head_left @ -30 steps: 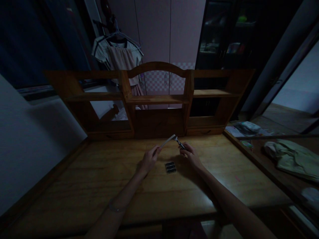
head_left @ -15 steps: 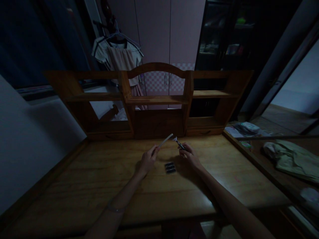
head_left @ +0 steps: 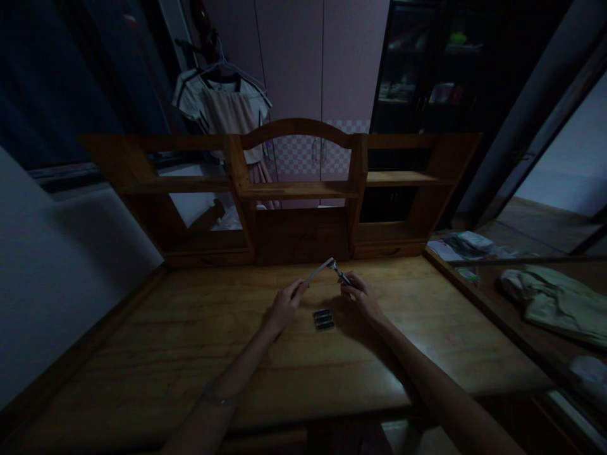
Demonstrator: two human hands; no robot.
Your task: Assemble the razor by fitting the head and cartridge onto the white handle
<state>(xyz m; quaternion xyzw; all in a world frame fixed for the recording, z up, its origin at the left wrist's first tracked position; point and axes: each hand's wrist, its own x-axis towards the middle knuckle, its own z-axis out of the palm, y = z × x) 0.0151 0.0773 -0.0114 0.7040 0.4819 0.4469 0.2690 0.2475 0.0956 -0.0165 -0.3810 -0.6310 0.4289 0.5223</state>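
Observation:
My left hand (head_left: 286, 304) is closed around one end of a slim white stick (head_left: 317, 272), whose kind I cannot make out. Its far tip meets the silver head of a razor (head_left: 339, 273). The dark handle of that razor sits in the closed fingers of my right hand (head_left: 360, 296). Both hands are just above the wooden desk (head_left: 213, 328). Between and below them lies a small clear case with dark razor cartridges (head_left: 324, 319), flat on the desk.
A wooden shelf unit (head_left: 298, 191) with open compartments rises along the desk's back edge. A white wall (head_left: 57, 265) borders the left side. To the right, a lower surface holds a pale green cloth (head_left: 559, 300) and some papers (head_left: 446, 251).
My left hand has moved slightly right and up, bringing the white stick's tip from just beside the razor head against it. My right hand has stayed nearly still with the razor.

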